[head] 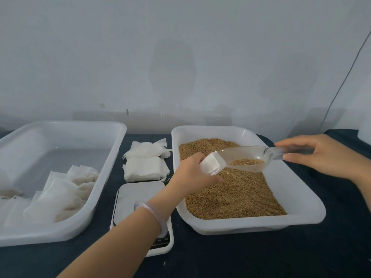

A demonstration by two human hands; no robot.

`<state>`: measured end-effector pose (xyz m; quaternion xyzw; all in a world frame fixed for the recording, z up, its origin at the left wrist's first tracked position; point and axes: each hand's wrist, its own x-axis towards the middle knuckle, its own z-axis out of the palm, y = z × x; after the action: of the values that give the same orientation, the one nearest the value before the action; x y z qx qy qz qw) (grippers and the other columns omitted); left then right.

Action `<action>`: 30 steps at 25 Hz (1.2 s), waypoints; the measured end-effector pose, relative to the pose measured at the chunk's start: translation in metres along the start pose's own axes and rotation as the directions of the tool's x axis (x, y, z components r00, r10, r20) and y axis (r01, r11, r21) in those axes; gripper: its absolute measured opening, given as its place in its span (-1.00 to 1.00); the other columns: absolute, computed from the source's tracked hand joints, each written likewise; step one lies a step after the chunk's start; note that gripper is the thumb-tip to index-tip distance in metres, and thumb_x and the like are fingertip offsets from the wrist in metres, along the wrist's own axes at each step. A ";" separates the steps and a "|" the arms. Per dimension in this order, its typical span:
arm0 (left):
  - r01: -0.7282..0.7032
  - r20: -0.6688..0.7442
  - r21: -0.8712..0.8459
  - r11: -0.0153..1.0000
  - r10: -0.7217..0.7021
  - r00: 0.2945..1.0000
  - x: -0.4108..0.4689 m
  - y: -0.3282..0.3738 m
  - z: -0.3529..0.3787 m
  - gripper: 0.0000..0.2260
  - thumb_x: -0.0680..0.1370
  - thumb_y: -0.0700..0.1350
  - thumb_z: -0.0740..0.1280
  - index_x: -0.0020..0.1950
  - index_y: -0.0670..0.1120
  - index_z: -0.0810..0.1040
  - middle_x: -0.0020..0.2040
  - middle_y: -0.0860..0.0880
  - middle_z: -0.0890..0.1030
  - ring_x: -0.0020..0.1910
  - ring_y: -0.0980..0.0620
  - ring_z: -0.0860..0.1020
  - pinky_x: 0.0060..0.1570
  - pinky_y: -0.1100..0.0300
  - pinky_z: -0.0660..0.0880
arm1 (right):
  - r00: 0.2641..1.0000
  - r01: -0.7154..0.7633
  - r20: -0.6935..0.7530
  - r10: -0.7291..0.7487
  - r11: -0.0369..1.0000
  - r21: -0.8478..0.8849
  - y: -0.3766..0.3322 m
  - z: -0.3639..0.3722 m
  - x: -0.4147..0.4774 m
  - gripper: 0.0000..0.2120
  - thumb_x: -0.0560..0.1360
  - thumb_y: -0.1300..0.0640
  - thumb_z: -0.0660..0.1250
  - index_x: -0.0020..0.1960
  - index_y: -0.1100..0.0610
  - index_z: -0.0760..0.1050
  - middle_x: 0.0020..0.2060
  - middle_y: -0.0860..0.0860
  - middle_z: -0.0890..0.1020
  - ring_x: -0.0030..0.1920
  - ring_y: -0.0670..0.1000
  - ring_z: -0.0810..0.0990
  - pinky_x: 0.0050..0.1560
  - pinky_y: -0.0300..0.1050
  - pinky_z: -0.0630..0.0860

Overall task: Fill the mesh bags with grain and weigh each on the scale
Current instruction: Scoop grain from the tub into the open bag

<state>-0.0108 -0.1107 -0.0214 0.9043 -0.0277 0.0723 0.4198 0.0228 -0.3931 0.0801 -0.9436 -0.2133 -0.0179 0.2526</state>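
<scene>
Desk covered in dark cloth, back edge against a pale wall. Open dark surface in front of the grain tray and at lower right; narrow gap between the two trays is taken up by the scale and the bag stack.

Right tray, white plastic, holds brown grain, piled higher at the far end, bare white floor along its right side. Left tray, translucent white, holds several filled mesh bags slumped in its near-left part; far half bare.

Scale, white with flat pan, sits between the trays near the front edge, dark display strip at its near end, partly hidden by the left forearm. Stack of empty bags, white and flat, just behind the scale.

Left hand clamped on a white mesh bag, mouth held open and tilted toward the right, over the grain tray's left side. Pale bangle on that wrist. Right hand closed on the handle of a clear plastic scoop, held roughly level above the grain, a little grain in its bowl. Scoop lip touches or sits just inside the bag mouth; cannot tell which. Hands well apart, joined only by scoop and bag.
</scene>
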 end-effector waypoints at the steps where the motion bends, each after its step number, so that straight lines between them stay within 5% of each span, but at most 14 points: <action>1: -0.009 -0.007 -0.003 1.000 0.009 1.000 -0.001 0.000 0.001 -0.63 0.32 0.12 0.51 -0.09 0.02 0.40 -0.19 0.09 0.47 -0.27 0.13 0.45 -0.33 0.23 0.40 | 1.000 0.010 -0.002 -0.010 0.998 -0.054 -0.004 -0.001 0.002 -0.71 0.41 0.00 0.42 -0.05 -0.41 0.52 -0.01 -0.33 0.59 0.11 -0.26 0.51 0.26 -0.03 0.37; 8: -0.024 -0.011 0.023 0.999 0.024 1.000 -0.001 -0.002 0.005 -0.61 0.33 0.18 0.49 -0.10 0.03 0.36 -0.21 0.11 0.45 -0.29 0.15 0.43 -0.34 0.21 0.41 | 0.988 0.144 -0.006 -0.156 0.927 -0.347 -0.044 -0.020 0.021 -0.69 0.41 -0.05 0.41 -0.08 -0.44 0.38 -0.03 -0.30 0.51 0.08 -0.15 0.42 0.23 -0.08 0.22; 14: 0.026 -0.007 -0.049 0.998 -0.026 1.000 -0.003 0.004 0.006 -0.57 0.32 0.18 0.49 -0.01 -0.02 0.42 -0.13 0.08 0.51 -0.17 0.04 0.54 -0.18 0.05 0.56 | 0.978 0.157 -0.029 -0.208 0.819 -0.552 -0.068 -0.035 0.036 -0.78 0.41 -0.09 0.40 -0.01 -0.35 0.46 -0.02 -0.25 0.51 0.14 -0.15 0.38 0.19 -0.11 0.06; 25: 0.025 -0.001 -0.078 0.997 -0.025 1.000 -0.006 0.004 0.009 -0.58 0.36 0.25 0.41 -0.02 0.01 0.36 -0.13 0.06 0.51 -0.18 0.04 0.55 -0.19 0.03 0.54 | 0.941 0.223 -0.079 -0.328 0.781 -0.583 -0.073 -0.038 0.034 -0.76 0.38 -0.09 0.40 -0.04 -0.37 0.44 0.01 -0.17 0.56 0.10 -0.08 0.37 0.17 -0.10 0.06; 30: 0.015 -0.018 -0.221 0.975 -0.020 1.000 -0.010 0.002 0.007 -0.60 0.38 0.24 0.41 0.01 0.05 0.36 -0.14 0.06 0.55 -0.25 0.07 0.59 -0.26 0.11 0.55 | 0.934 0.249 -0.108 -0.342 0.836 -0.490 -0.054 -0.049 0.032 -0.73 0.31 -0.18 0.36 -0.10 -0.50 0.38 -0.09 -0.34 0.51 0.04 -0.16 0.30 0.13 -0.09 0.11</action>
<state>-0.0202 -0.1177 -0.0264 0.8514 -0.0235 0.0742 0.5188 0.0333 -0.3620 0.1525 -0.9256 -0.3211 -0.1980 0.0307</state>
